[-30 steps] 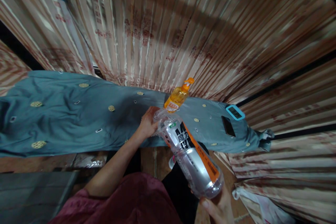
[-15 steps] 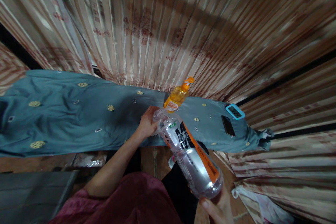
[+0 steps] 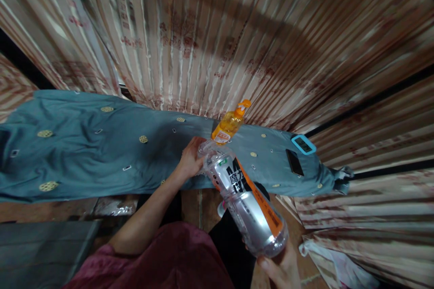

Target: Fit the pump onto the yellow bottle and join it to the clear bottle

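Observation:
My right hand [image 3: 281, 268] grips the base of a large clear plastic bottle [image 3: 247, 203] with an orange, black and silver label, tilted so its neck points away from me. My left hand [image 3: 190, 158] is closed around the bottle's neck and cap end. Just behind the neck, an orange liquid bottle with an orange pump top [image 3: 230, 124] stands on a surface covered by a blue-grey cloth [image 3: 101, 149] with gold dots.
A black phone [image 3: 294, 162] and a small device with a light blue frame [image 3: 304, 144] lie on the cloth at the right. Striped pinkish curtains [image 3: 217, 31] hang behind and to the right. A white plastic bag [image 3: 334, 266] lies low on the right.

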A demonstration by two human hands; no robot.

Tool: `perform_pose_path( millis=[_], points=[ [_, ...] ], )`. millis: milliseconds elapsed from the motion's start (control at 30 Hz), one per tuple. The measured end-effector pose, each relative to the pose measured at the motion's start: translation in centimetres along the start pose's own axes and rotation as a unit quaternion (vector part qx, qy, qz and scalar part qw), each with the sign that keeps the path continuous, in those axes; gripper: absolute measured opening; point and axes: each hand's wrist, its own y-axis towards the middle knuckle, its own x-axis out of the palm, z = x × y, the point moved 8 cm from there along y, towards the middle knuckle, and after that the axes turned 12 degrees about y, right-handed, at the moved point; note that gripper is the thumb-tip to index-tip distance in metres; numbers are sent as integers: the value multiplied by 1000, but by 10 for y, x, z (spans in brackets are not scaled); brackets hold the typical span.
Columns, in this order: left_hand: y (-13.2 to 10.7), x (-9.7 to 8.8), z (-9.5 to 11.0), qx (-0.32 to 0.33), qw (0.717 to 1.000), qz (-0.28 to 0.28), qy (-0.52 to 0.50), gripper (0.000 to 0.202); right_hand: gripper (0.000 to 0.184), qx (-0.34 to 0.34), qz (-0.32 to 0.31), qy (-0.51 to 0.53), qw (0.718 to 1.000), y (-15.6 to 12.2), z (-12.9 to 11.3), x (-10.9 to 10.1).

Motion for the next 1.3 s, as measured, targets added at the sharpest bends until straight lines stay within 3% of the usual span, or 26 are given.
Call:
perform_pose_path(
  millis=[200,400,733,1067,1300],
  points=[
    [0,1,-1,-1,1000,-6,12,51,109,-14,-3,9,1000,-1,-1,4],
    [-1,3,-2,5,1000,-11,5,48,126,-29,2,-48,998,2,-7,-8],
    [-1,2,-1,6,1000,-7,6,50,124,-15,25,-64,998,2,-5,-20],
    [-1,1,-2,1,1000,-2,-1,52,125,-17,24,-51,998,0,-9,-10],
    [-1,1,-1,1,1000,2,-2,46,123,-25,-14,-9,1000,-5,-12,10]
  ],
)
